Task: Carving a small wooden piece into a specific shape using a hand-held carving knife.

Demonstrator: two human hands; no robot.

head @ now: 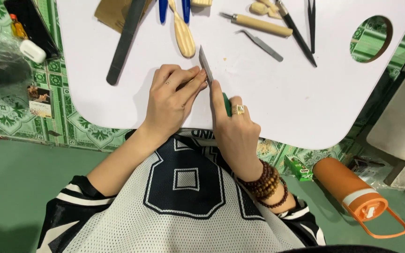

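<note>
Right hand (234, 133): closed round a green-handled file (206, 65), forefinger laid along it — flat grey blade slanting up the white board (305, 107).
Left hand (169, 100): fingers curled, pinching something small against the blade; too hidden to name.
Packages: small green carton (299, 168) on the floor beside an orange bottle (358, 197); dark card with picture (40, 101) at far left.
</note>
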